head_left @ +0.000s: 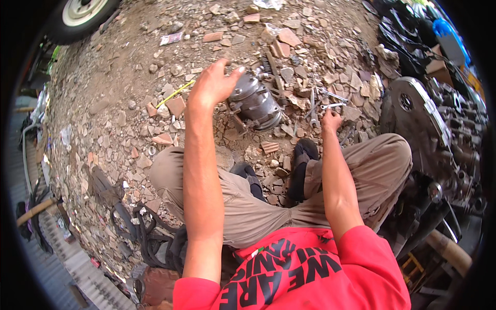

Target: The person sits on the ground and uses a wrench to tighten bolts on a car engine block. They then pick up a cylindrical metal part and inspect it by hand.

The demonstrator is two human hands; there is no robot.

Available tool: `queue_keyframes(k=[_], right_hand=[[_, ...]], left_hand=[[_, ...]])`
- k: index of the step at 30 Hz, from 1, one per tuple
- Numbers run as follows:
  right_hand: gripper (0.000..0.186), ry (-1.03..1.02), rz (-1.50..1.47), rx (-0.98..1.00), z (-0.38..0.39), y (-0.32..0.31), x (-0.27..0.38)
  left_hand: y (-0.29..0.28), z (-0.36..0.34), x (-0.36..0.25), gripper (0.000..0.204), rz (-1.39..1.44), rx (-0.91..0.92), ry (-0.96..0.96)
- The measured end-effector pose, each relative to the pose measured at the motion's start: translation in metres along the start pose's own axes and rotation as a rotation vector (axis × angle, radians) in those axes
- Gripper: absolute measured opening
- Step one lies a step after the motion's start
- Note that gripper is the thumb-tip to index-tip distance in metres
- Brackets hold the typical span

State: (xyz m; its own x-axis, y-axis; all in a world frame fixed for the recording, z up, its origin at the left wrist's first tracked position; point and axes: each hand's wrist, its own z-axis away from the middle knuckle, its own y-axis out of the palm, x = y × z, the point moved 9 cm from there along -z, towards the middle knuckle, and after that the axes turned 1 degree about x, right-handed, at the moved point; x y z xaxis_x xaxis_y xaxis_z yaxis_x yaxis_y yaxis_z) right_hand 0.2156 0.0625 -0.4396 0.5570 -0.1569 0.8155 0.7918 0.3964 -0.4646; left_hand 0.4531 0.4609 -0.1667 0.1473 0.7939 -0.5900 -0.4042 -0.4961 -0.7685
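A dark, greasy cylindrical metal machine part [256, 103] lies on the rubble in front of my feet. Just over its left end hangs my left hand [213, 85], fingers apart and holding nothing; whether a fingertip touches the metal I cannot tell. Off to the right, my right hand [331, 120] is closed at the fingertips on a small wrench [335, 105]. Beside that hand, more wrenches lie on the stones, among them an upright-pointing open-end wrench [313, 111] and a slanted wrench [335, 95].
A large engine block [413, 111] stands close on my right. Left of the machine part lies a yellow strip [175, 94]. Black straps [150, 232] lie by my left knee. A wheel [80, 15] stands far left, and bags [408, 31] are piled far right. Broken tiles cover the ground.
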Motion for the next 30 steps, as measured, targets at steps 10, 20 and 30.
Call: queue_keyframes(k=[10,20,30], right_hand=[[0.039,-0.332,0.397,0.074,0.019,0.01,-0.005],[0.033,-0.483,0.261,0.371,0.093,0.02,0.03],[0.035,-0.423,0.257,0.349,0.09,0.03,0.013]], left_hand=[[0.021,-0.005,-0.045,0.063,0.044,0.103,0.131],[0.076,-0.004,-0.073,0.057,-0.118,0.271,0.229],[0.11,-0.001,-0.107,0.06,-0.175,0.373,0.355]])
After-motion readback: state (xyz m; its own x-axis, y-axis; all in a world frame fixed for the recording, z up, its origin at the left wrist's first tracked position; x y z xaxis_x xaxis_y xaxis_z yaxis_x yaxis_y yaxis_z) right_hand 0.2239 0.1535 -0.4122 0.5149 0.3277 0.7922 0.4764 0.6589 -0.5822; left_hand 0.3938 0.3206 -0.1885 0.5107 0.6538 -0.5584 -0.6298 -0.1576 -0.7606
